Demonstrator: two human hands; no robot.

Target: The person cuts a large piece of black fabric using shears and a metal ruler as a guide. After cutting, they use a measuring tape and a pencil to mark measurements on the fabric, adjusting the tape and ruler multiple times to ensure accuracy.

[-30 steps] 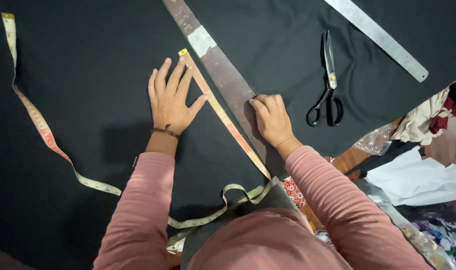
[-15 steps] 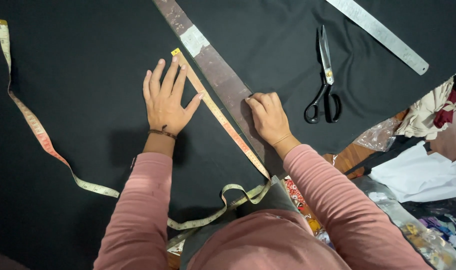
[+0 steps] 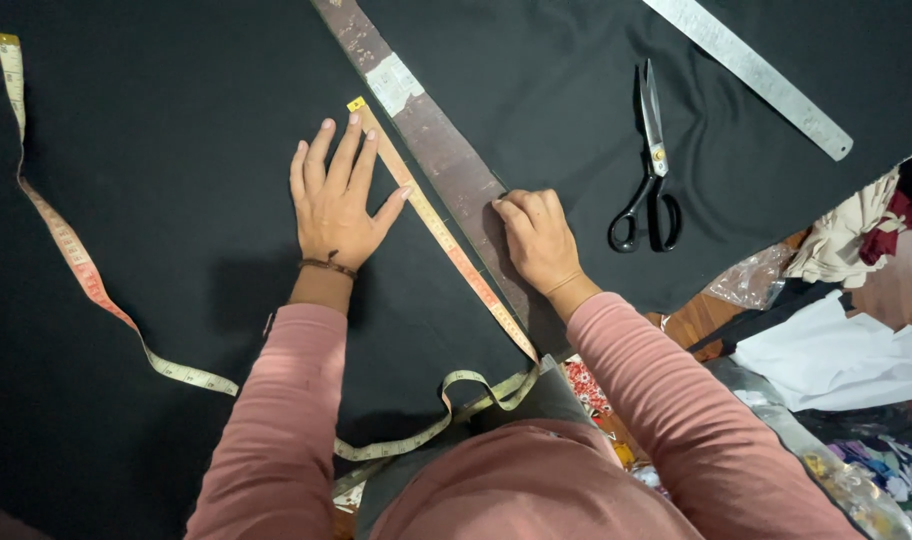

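Surface covered by black cloth (image 3: 176, 150). On cloth: long brown worn wooden ruler (image 3: 446, 165) lying diagonal, soft measuring tape (image 3: 76, 265) curving left, black-handled scissors (image 3: 651, 170) right, grey metal ruler (image 3: 746, 70) top right.

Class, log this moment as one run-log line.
left hand: flat on black fabric, thumb at measuring tape | right hand: fingertips on long brown ruler | scissors: untouched

Your tape measure (image 3: 446, 235) lay stretched straight and diagonal on the black fabric (image 3: 176, 180), just beside the long brown ruler (image 3: 446, 160), its slack looping off.
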